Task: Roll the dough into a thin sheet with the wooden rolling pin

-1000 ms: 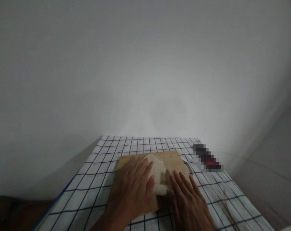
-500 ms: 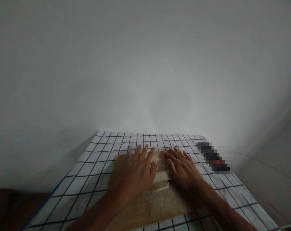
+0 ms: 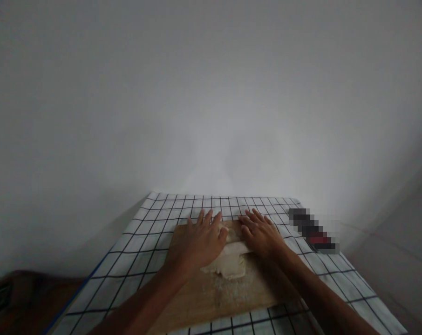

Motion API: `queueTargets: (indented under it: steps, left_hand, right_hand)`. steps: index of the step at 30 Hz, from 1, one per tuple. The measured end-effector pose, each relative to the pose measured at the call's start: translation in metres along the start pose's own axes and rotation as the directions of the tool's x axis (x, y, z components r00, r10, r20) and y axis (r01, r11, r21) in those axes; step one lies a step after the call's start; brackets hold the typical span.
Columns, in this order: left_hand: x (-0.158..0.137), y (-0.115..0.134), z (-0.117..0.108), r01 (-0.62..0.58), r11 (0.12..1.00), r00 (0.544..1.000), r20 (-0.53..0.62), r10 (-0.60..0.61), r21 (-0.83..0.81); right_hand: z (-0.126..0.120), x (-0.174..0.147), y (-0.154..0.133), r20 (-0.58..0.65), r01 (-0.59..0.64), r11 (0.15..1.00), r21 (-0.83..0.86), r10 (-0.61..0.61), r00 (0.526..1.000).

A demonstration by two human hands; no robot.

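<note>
A white wall (image 3: 211,102) rises behind a check-covered tabletop (image 3: 134,260). On that sits a wooden board (image 3: 197,302), pale dough (image 3: 232,267) around its middle. The left hand (image 3: 204,241) and right hand (image 3: 263,236), palms down, fingers stretched and spread, flank a rolling pin (image 3: 234,248) lying across the dough.

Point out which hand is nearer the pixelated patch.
The right hand: it lies between the patch and the left hand, which is farther off.
</note>
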State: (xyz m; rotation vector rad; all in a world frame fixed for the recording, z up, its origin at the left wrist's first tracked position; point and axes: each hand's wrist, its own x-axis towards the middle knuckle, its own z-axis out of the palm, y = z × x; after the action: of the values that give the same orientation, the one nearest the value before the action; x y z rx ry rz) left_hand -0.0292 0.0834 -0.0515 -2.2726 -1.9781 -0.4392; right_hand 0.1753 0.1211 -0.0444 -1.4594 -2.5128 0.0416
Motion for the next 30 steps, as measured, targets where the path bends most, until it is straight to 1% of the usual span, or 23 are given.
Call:
queueTargets:
  steps: [4, 8, 10, 13, 17, 20, 23, 26, 30]
  left_hand:
    - [-0.019, 0.008, -0.002, -0.074, 0.997, 0.995, -0.07, 0.074, 0.009]
    - [-0.038, 0.012, -0.007, -0.142, 0.99, 0.981, -0.136, 0.141, 0.004]
    - [-0.05, 0.012, -0.011, -0.203, 0.979, 0.968, -0.151, 0.201, 0.0]
    - [-0.068, 0.011, -0.017, -0.278, 0.961, 0.947, -0.169, 0.273, -0.001]
    - [-0.089, 0.009, -0.022, -0.283, 0.959, 0.946, -0.164, 0.279, -0.002]
    - [-0.092, 0.009, -0.023, -0.282, 0.959, 0.95, -0.14, 0.279, -0.005]
    - [-0.085, 0.009, -0.022, -0.275, 0.961, 0.955, -0.123, 0.271, -0.018]
    - [-0.074, 0.009, -0.021, -0.27, 0.963, 0.958, -0.114, 0.265, -0.028]
    - [-0.053, 0.006, -0.016, -0.243, 0.97, 0.965, -0.113, 0.238, -0.031]
  right_hand:
    - [-0.004, -0.037, -0.014, -0.096, -0.045, 0.998, -0.032, 0.042, 0.995]
    - [-0.006, -0.069, -0.031, -0.16, -0.052, 0.998, -0.025, 0.047, 0.986]
    - [-0.004, -0.084, -0.038, -0.198, -0.052, 0.998, -0.035, 0.044, 0.979]
    - [0.003, -0.108, -0.047, -0.258, -0.025, 0.996, -0.09, 0.001, 0.966]
    - [0.01, -0.128, -0.055, -0.319, 0.011, 0.988, -0.155, -0.061, 0.946]
    - [0.01, -0.13, -0.056, -0.327, 0.014, 0.987, -0.163, -0.067, 0.943]
    - [0.006, -0.122, -0.053, -0.291, 0.024, 0.988, -0.15, -0.067, 0.955]
    - [0.001, -0.107, -0.048, -0.247, 0.023, 0.992, -0.123, -0.053, 0.968]
    - [-0.003, -0.081, -0.041, -0.197, -0.033, 0.998, -0.056, 0.021, 0.98]
